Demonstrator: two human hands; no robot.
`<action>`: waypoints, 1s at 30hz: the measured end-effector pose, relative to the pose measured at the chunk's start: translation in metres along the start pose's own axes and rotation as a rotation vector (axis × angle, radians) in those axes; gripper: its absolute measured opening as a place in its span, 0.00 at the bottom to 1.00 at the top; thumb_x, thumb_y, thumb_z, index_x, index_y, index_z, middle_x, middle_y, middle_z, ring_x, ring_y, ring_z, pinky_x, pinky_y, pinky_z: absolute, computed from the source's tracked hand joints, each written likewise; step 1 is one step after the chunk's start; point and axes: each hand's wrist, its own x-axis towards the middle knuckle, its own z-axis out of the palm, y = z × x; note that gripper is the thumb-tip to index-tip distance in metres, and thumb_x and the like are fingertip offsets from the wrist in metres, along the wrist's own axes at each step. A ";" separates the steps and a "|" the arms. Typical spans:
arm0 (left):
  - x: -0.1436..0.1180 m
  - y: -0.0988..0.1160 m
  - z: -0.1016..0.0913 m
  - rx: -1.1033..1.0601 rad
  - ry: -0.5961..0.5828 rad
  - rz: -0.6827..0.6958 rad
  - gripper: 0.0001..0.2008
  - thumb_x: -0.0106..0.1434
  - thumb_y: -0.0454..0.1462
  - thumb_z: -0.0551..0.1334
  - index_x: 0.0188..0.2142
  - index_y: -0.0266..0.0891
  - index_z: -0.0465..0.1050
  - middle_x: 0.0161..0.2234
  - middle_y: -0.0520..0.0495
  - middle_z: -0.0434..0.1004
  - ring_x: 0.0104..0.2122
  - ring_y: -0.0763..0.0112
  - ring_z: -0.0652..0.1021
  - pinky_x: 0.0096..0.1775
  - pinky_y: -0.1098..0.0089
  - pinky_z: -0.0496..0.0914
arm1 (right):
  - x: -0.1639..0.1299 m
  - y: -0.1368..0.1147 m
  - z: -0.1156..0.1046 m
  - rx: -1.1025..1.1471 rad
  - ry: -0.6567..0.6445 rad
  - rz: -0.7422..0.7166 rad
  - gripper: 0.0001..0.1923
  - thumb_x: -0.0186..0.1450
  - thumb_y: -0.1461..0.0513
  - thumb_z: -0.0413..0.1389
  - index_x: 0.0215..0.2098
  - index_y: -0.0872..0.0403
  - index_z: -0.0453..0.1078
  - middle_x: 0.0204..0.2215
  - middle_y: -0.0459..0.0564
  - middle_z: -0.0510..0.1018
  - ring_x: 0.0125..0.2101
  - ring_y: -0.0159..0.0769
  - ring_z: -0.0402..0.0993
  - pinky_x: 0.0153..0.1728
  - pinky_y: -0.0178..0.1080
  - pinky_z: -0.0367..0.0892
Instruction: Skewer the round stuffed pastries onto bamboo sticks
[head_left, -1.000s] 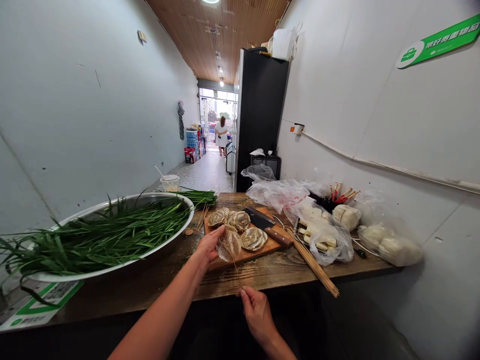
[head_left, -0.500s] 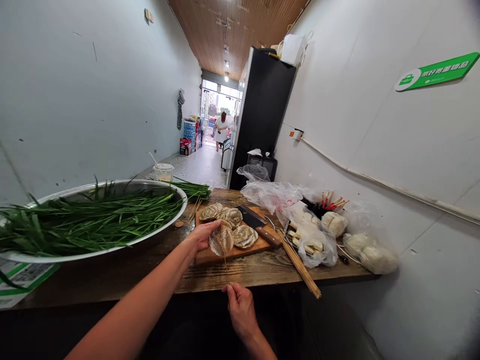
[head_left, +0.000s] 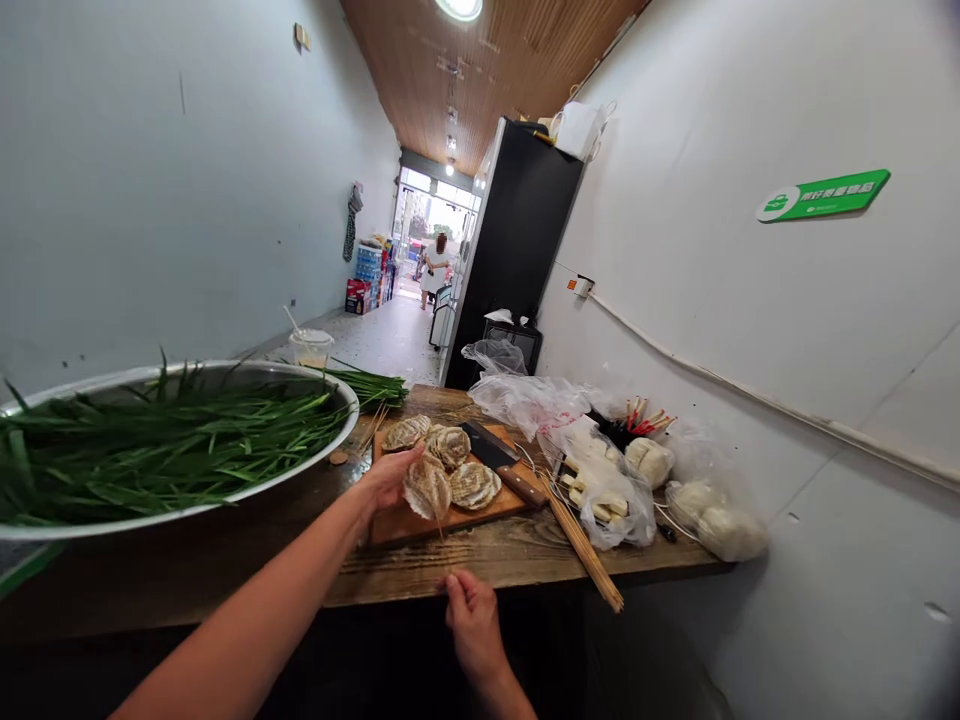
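My left hand (head_left: 388,478) grips a round, scored flat bun (head_left: 427,489) at the near left of a wooden cutting board (head_left: 420,523). My right hand (head_left: 469,614), at the table's front edge, pinches the lower end of a thin bamboo skewer (head_left: 442,540) that runs up into that bun. Three more scored buns (head_left: 450,446) lie on the board. A cleaver (head_left: 501,461) with a wooden handle rests on the board's right side.
A big metal basin of green chives (head_left: 165,445) fills the left of the wooden table (head_left: 517,555). A bundle of skewers (head_left: 581,542), plastic bags of white buns (head_left: 607,480) and red-tipped sticks (head_left: 641,415) lie right. A black fridge (head_left: 510,250) stands beyond; a person (head_left: 433,268) is far down the corridor.
The view has swung right and down a little. My hands keep their hold; the skewer looks shorter between my right hand and the bun.
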 end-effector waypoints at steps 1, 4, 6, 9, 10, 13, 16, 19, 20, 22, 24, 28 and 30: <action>-0.006 0.004 0.000 0.032 -0.010 0.032 0.07 0.56 0.33 0.64 0.35 0.30 0.72 0.28 0.38 0.78 0.23 0.64 0.78 0.26 0.68 0.74 | 0.003 -0.001 -0.004 0.172 -0.035 0.060 0.22 0.59 0.45 0.52 0.27 0.55 0.67 0.11 0.35 0.51 0.13 0.22 0.44 0.15 0.30 0.43; -0.031 0.008 -0.005 0.100 0.019 0.198 0.08 0.60 0.36 0.60 0.39 0.34 0.70 0.37 0.38 0.78 0.33 0.67 0.79 0.33 0.71 0.74 | 0.013 0.000 -0.023 0.751 -0.255 0.214 0.15 0.58 0.50 0.56 0.33 0.53 0.65 0.09 0.31 0.47 0.10 0.21 0.35 0.12 0.29 0.38; -0.050 0.001 -0.013 0.193 -0.025 0.159 0.08 0.61 0.35 0.59 0.40 0.33 0.70 0.39 0.35 0.77 0.35 0.66 0.79 0.36 0.70 0.73 | 0.020 0.007 -0.034 1.010 -0.358 0.205 0.12 0.59 0.54 0.57 0.34 0.53 0.65 0.08 0.30 0.44 0.10 0.21 0.33 0.11 0.27 0.37; -0.074 -0.016 -0.028 0.315 -0.145 0.027 0.11 0.59 0.35 0.62 0.41 0.31 0.72 0.36 0.35 0.78 0.34 0.64 0.79 0.38 0.68 0.73 | 0.028 0.019 -0.044 1.218 -0.385 0.124 0.09 0.60 0.56 0.56 0.33 0.54 0.66 0.08 0.29 0.38 0.10 0.21 0.27 0.10 0.26 0.32; -0.080 -0.022 -0.033 0.333 -0.147 0.033 0.11 0.58 0.35 0.63 0.40 0.31 0.73 0.35 0.36 0.78 0.33 0.65 0.79 0.38 0.69 0.73 | 0.030 0.022 -0.045 1.244 -0.386 0.106 0.08 0.61 0.57 0.56 0.32 0.54 0.66 0.08 0.29 0.37 0.10 0.21 0.26 0.09 0.26 0.30; -0.090 -0.029 -0.044 0.357 -0.087 0.097 0.11 0.54 0.34 0.65 0.38 0.33 0.75 0.31 0.40 0.79 0.30 0.69 0.78 0.34 0.74 0.72 | 0.032 0.025 -0.044 1.225 -0.385 0.109 0.09 0.62 0.56 0.55 0.30 0.54 0.65 0.08 0.29 0.35 0.10 0.20 0.24 0.08 0.26 0.28; -0.092 -0.029 -0.048 0.344 -0.073 0.128 0.11 0.52 0.35 0.67 0.37 0.34 0.76 0.30 0.42 0.79 0.29 0.71 0.78 0.34 0.76 0.72 | 0.029 0.024 -0.041 1.198 -0.401 0.125 0.10 0.62 0.56 0.55 0.30 0.54 0.65 0.07 0.28 0.35 0.09 0.20 0.26 0.08 0.25 0.30; -0.091 -0.027 -0.042 0.314 -0.120 0.137 0.14 0.52 0.38 0.68 0.38 0.34 0.75 0.33 0.41 0.78 0.33 0.68 0.78 0.37 0.73 0.72 | 0.025 0.024 -0.037 1.230 -0.473 0.117 0.09 0.61 0.56 0.55 0.30 0.54 0.66 0.06 0.28 0.37 0.08 0.19 0.26 0.07 0.24 0.32; -0.091 -0.028 -0.038 0.303 -0.136 0.141 0.16 0.52 0.38 0.68 0.40 0.34 0.75 0.35 0.39 0.78 0.35 0.66 0.78 0.37 0.72 0.72 | 0.023 0.025 -0.035 1.243 -0.496 0.111 0.09 0.62 0.56 0.55 0.30 0.54 0.66 0.06 0.28 0.38 0.08 0.19 0.27 0.07 0.23 0.32; -0.089 -0.030 -0.028 0.259 -0.169 0.154 0.18 0.52 0.39 0.68 0.42 0.34 0.73 0.39 0.37 0.77 0.41 0.63 0.77 0.39 0.70 0.72 | 0.019 0.026 -0.030 1.263 -0.535 0.119 0.08 0.62 0.57 0.55 0.31 0.54 0.67 0.06 0.28 0.39 0.08 0.19 0.28 0.07 0.23 0.34; -0.085 -0.034 -0.015 0.176 -0.211 0.162 0.19 0.52 0.38 0.68 0.44 0.36 0.72 0.42 0.38 0.76 0.44 0.62 0.76 0.41 0.69 0.71 | 0.013 0.028 -0.024 1.275 -0.564 0.160 0.08 0.62 0.57 0.56 0.31 0.54 0.68 0.06 0.29 0.41 0.08 0.18 0.29 0.07 0.23 0.35; -0.075 -0.045 0.005 0.036 -0.223 0.157 0.10 0.55 0.32 0.65 0.38 0.37 0.71 0.37 0.44 0.78 0.34 0.70 0.78 0.37 0.70 0.72 | 0.003 0.032 -0.013 1.272 -0.580 0.264 0.07 0.60 0.59 0.58 0.32 0.54 0.69 0.07 0.29 0.44 0.09 0.18 0.30 0.08 0.23 0.37; -0.071 -0.049 0.011 0.039 -0.172 0.127 0.05 0.56 0.31 0.64 0.34 0.35 0.71 0.33 0.45 0.78 0.28 0.72 0.78 0.33 0.71 0.73 | -0.001 0.034 -0.010 1.266 -0.580 0.292 0.07 0.59 0.59 0.59 0.33 0.54 0.69 0.07 0.29 0.45 0.09 0.19 0.31 0.08 0.23 0.38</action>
